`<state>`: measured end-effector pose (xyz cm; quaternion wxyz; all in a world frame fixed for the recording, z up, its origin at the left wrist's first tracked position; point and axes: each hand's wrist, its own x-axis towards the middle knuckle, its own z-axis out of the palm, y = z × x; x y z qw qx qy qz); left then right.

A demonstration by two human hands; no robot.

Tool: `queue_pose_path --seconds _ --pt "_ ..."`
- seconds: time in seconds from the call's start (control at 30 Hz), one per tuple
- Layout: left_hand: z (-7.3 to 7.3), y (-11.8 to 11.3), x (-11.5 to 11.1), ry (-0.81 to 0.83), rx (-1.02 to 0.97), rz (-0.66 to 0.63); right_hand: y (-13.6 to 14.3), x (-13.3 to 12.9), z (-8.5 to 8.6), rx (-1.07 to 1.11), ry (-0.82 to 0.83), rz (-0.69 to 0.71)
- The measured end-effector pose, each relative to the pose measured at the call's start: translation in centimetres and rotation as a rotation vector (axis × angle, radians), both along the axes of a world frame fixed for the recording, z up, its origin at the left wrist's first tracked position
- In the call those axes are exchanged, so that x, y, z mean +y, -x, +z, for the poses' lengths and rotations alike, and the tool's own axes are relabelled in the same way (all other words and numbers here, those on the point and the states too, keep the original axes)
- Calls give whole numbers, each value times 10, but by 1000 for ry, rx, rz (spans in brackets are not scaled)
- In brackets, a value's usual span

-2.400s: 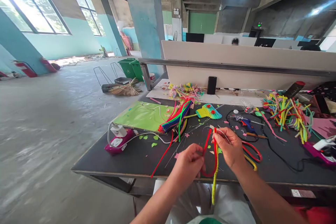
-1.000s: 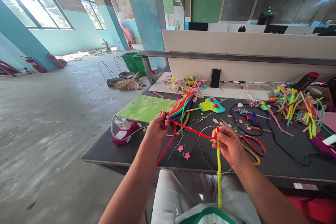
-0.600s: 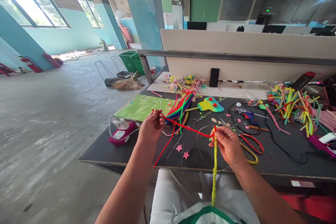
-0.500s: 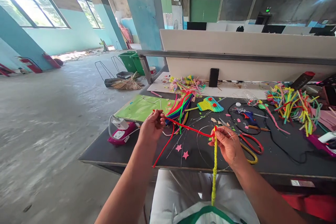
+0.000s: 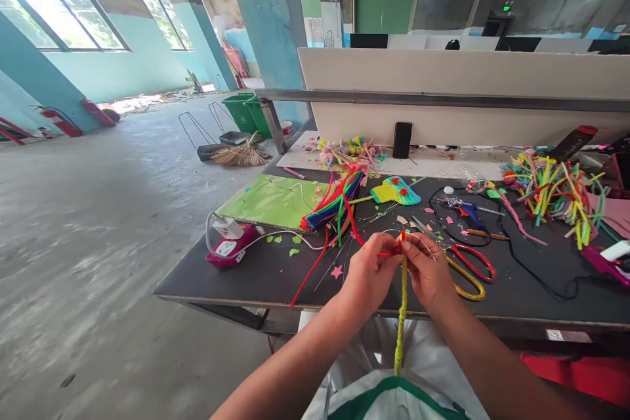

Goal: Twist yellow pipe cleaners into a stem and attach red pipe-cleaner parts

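My left hand [image 5: 371,272] and my right hand [image 5: 427,270] meet over the table's front edge, fingertips almost touching. A red pipe cleaner [image 5: 357,234] is pinched in my left hand; it curves back toward the bundle of coloured pipe cleaners [image 5: 329,203]. My right hand grips the top of a twisted yellow pipe cleaner stem [image 5: 402,305], which hangs down toward my lap. Bits of red show at the stem's top, between the fingers. Fine wire loops by the right fingers. Scissors [image 5: 475,264] with red and yellow handles lie just right of that hand.
Behind the hands lies a yellow and blue pipe-cleaner piece [image 5: 395,191]. A green board [image 5: 273,200] and a magenta power strip [image 5: 231,251] are on the left. At right are a glue gun [image 5: 471,215], a black cord and a pile of pipe cleaners [image 5: 554,193]. A phone [image 5: 402,140] leans at the back.
My left hand has moved right, sliding along the red pipe cleaner to meet my right hand at the stem's top. The stretched red length now bends slack. The right hand stays in place.
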<state>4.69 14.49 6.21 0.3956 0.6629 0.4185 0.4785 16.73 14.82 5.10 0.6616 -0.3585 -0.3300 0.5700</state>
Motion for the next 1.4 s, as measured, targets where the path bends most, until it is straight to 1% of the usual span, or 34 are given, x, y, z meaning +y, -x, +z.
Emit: queue_pose_path --seconds 0.1,0.2,0.3,0.4,0.57,0.73,0.8,0.93,1.0,1.13,1.17,1.23,1.3,1.33,1.4 --pt "-5 2 1 7 4 -17 1 -4 -3 9 16 45" --pt "-3 6 -2 -87 103 7 0 -5 -5 42 34 67" --pt "2 12 -6 -198 204 34 -1 -6 -6 53 55 125" --pt "5 16 -6 -273 262 35 -3 -6 -8 52 91 164" --pt "2 18 -6 -302 252 40 -6 -6 -10 80 98 207" --pt "-3 22 -5 -319 265 66 -8 -8 -7 106 98 275" --pt "-4 25 -5 -338 341 64 -8 -9 -6 117 109 297" --pt "-7 28 -2 -394 532 20 -7 -13 -5 155 106 336" --pt "-7 27 1 -414 572 14 -6 -13 -6 179 102 354" --pt "-4 24 4 -391 532 66 -7 -12 -11 210 101 378" --pt "-2 23 3 -386 515 65 -7 -11 -13 210 98 378" --pt "3 21 0 -384 478 22 -7 -10 -15 207 84 362" --pt "7 18 -5 -370 417 -30 -7 -10 -15 200 64 329" --pt "8 16 -8 -346 374 -33 -7 -10 -15 198 54 311" --pt "7 12 -12 -269 272 16 -6 -10 -14 198 35 278"
